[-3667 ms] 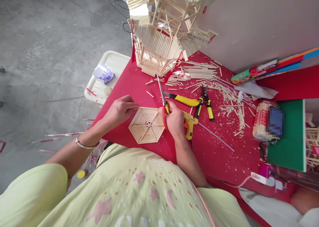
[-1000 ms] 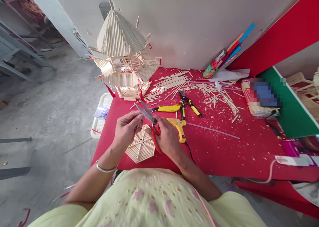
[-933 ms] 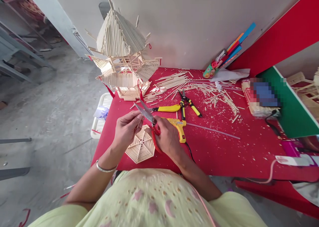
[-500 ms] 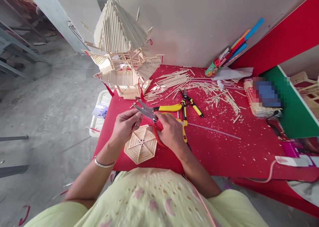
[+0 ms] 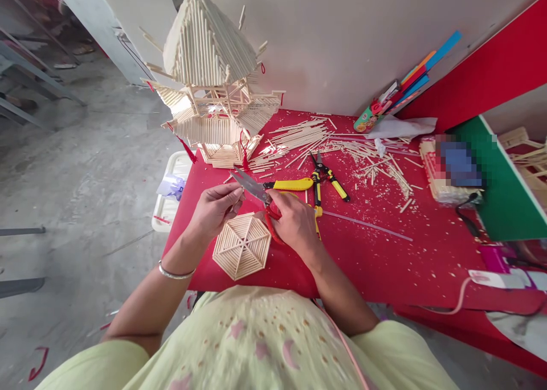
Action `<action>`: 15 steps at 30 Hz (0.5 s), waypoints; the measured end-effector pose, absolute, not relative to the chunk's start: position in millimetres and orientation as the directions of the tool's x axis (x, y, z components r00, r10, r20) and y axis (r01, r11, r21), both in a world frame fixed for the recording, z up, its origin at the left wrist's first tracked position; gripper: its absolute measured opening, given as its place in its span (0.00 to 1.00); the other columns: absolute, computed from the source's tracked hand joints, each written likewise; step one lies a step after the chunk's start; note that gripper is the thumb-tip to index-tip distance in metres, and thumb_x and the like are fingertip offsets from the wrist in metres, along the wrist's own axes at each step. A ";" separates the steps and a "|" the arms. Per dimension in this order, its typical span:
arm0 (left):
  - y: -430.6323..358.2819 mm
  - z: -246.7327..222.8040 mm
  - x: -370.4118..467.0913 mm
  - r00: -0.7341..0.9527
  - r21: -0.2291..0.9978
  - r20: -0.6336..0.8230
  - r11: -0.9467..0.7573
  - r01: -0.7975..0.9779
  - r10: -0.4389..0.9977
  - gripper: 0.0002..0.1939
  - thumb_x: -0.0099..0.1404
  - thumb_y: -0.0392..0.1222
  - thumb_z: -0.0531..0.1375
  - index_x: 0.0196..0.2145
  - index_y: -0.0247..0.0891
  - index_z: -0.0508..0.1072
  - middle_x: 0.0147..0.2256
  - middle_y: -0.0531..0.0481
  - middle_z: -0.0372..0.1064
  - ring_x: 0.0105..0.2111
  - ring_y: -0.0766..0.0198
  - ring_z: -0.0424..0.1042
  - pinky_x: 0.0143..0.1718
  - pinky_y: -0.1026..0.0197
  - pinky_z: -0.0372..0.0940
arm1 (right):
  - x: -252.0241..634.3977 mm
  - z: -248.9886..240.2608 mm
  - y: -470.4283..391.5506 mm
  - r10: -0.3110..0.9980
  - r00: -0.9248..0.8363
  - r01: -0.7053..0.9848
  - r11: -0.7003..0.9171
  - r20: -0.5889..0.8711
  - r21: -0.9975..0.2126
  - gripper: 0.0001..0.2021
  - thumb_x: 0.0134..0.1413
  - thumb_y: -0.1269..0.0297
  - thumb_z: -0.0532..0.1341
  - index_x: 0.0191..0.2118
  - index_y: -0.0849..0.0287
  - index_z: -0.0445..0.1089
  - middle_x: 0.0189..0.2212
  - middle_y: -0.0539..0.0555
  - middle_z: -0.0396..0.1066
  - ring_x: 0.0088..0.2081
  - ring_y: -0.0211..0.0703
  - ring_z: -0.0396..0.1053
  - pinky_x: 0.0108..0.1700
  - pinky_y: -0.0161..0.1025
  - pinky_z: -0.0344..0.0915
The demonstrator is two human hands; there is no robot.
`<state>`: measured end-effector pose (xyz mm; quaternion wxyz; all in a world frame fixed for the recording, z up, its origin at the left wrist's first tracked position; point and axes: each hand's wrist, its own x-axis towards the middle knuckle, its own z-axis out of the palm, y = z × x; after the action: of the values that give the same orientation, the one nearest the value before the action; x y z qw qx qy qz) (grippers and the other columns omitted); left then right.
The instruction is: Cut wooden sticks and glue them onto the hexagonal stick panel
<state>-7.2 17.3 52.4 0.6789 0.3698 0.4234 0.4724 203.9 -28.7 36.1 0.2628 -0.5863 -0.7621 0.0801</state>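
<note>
My right hand [image 5: 296,220] is closed around the red handles of the scissors [image 5: 252,186], whose blades point left and away from me. Just left of the blades, my left hand [image 5: 217,208] pinches something too small to make out. Below both hands a hexagonal panel of wooden sticks [image 5: 243,247] lies flat on the red table [image 5: 363,264]. Behind them stands a tall pagoda-like model of sticks [image 5: 209,65] with red tassels.
Loose sticks [image 5: 299,136] and chips cover the table's back. Right of the scissors lie a yellow cutter [image 5: 293,185] and black-yellow pliers [image 5: 318,190]. Farther right are a pen holder [image 5: 364,120], a blurred package [image 5: 444,190] and a green box [image 5: 508,190].
The scissor blades appear closer together than before. Both hands remain in nearly the same place, and the view has shifted slightly.
</note>
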 end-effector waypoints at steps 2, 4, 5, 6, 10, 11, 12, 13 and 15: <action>16.7 52.6 -7.3 0.206 0.906 -0.225 0.282 -0.315 0.952 0.12 0.56 0.44 0.75 0.33 0.32 0.84 0.23 0.50 0.68 0.19 0.75 0.59 0.16 0.70 0.47 | 204.3 39.7 -29.3 0.933 -0.181 0.852 0.307 0.311 -0.425 0.30 0.64 0.41 0.63 0.64 0.54 0.70 0.45 0.59 0.79 0.49 0.53 0.74 0.49 0.42 0.67; 15.6 52.6 -8.0 0.208 0.911 -0.223 0.279 -0.302 0.952 0.12 0.56 0.44 0.75 0.32 0.32 0.83 0.22 0.52 0.66 0.18 0.76 0.57 0.16 0.70 0.47 | 204.6 42.2 -30.7 0.933 -0.186 0.855 0.308 0.309 -0.416 0.31 0.64 0.41 0.63 0.64 0.54 0.70 0.44 0.59 0.78 0.49 0.54 0.73 0.49 0.43 0.67; 15.1 52.5 -8.7 0.208 0.915 -0.221 0.277 -0.295 0.953 0.12 0.56 0.44 0.75 0.31 0.32 0.83 0.21 0.52 0.64 0.18 0.76 0.57 0.16 0.70 0.47 | 204.6 43.1 -31.4 0.933 -0.186 0.857 0.308 0.308 -0.413 0.31 0.64 0.41 0.63 0.64 0.54 0.70 0.44 0.59 0.78 0.48 0.54 0.73 0.49 0.43 0.67; 14.8 52.3 -9.5 0.208 0.918 -0.218 0.272 -0.288 0.954 0.12 0.57 0.44 0.75 0.31 0.32 0.83 0.21 0.52 0.64 0.18 0.76 0.57 0.17 0.70 0.48 | 204.7 43.7 -31.9 0.932 -0.188 0.859 0.309 0.309 -0.408 0.30 0.64 0.40 0.63 0.64 0.54 0.70 0.43 0.59 0.77 0.48 0.54 0.73 0.49 0.43 0.66; 14.4 51.3 -13.6 0.215 0.925 -0.202 0.258 -0.278 0.956 0.12 0.56 0.44 0.75 0.30 0.32 0.82 0.19 0.53 0.63 0.18 0.75 0.57 0.17 0.69 0.47 | 205.5 45.0 -32.5 0.929 -0.205 0.868 0.318 0.307 -0.383 0.30 0.64 0.38 0.62 0.63 0.53 0.71 0.41 0.58 0.76 0.45 0.53 0.72 0.46 0.43 0.66; 14.5 51.0 -14.6 0.218 0.926 -0.201 0.258 -0.274 0.955 0.12 0.55 0.45 0.75 0.30 0.32 0.82 0.19 0.53 0.63 0.17 0.75 0.56 0.17 0.69 0.47 | 206.0 45.2 -32.3 0.928 -0.209 0.869 0.321 0.308 -0.378 0.30 0.64 0.38 0.61 0.63 0.53 0.72 0.40 0.58 0.76 0.45 0.53 0.73 0.46 0.43 0.66; 14.6 50.7 -15.5 0.222 0.928 -0.202 0.258 -0.267 0.954 0.12 0.55 0.45 0.75 0.29 0.32 0.82 0.19 0.53 0.62 0.17 0.75 0.56 0.17 0.69 0.47 | 206.7 45.1 -32.0 0.927 -0.213 0.869 0.325 0.309 -0.374 0.30 0.65 0.39 0.61 0.63 0.53 0.72 0.40 0.58 0.76 0.45 0.53 0.73 0.46 0.43 0.67; 14.5 50.4 -16.2 0.223 0.931 -0.204 0.259 -0.257 0.953 0.13 0.55 0.45 0.75 0.29 0.32 0.82 0.19 0.53 0.62 0.17 0.75 0.55 0.17 0.69 0.47 | 207.5 44.9 -31.6 0.925 -0.217 0.868 0.330 0.312 -0.372 0.30 0.65 0.39 0.61 0.63 0.53 0.72 0.40 0.59 0.76 0.45 0.53 0.73 0.46 0.43 0.67; 14.1 49.7 -16.9 0.220 0.935 -0.211 0.263 -0.239 0.952 0.13 0.55 0.45 0.75 0.28 0.32 0.82 0.19 0.53 0.62 0.17 0.76 0.55 0.17 0.69 0.47 | 209.5 43.7 -30.9 0.920 -0.227 0.866 0.341 0.320 -0.366 0.29 0.65 0.40 0.62 0.63 0.53 0.73 0.40 0.59 0.77 0.45 0.53 0.73 0.47 0.43 0.68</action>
<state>-16.9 14.1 49.7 0.6648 0.4100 0.4351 0.4479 209.5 -30.9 43.7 0.2452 -0.5712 -0.7814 0.0551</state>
